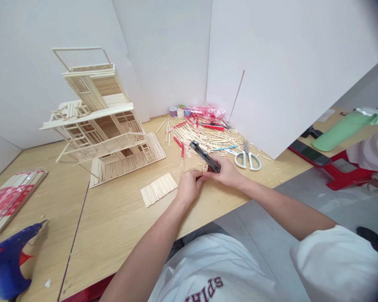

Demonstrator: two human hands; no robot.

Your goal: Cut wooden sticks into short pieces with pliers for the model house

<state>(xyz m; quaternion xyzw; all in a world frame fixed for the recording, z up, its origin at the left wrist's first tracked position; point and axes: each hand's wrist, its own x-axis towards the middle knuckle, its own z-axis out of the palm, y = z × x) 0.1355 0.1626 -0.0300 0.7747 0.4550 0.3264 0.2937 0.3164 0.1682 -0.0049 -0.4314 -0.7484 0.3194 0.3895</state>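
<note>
Where the tabletop [113,239] runs out toward the person, its near edge slants up to the right, passing just below both wrists. An open stretch of wood lies to the left, between the left forearm and the seam in the table. Room is tighter ahead: a heap of loose sticks [204,136] spreads beyond the hands, with a white panel [255,75] standing behind. Scissors [247,159] lie just right of the right hand [228,171]; a flat stick mat [159,189] lies near the left hand [189,184]; a stick-built house [107,128] stands farther back, left.

Black tool [204,157]: slim, dark, hard-looking, with a paler patch near its far end. It sits over the near side of the heap, in the right hand, whose fingers are closed around it. Some short sticks [205,168], pale, show beside it where the hands meet. Left fingertips are bunched there; cannot tell whether they pinch the sticks, contact being hidden.

Tool's long axis runs diagonally, far end toward the back left, near end toward the right palm. Exact tilt above the table unclear.
</note>
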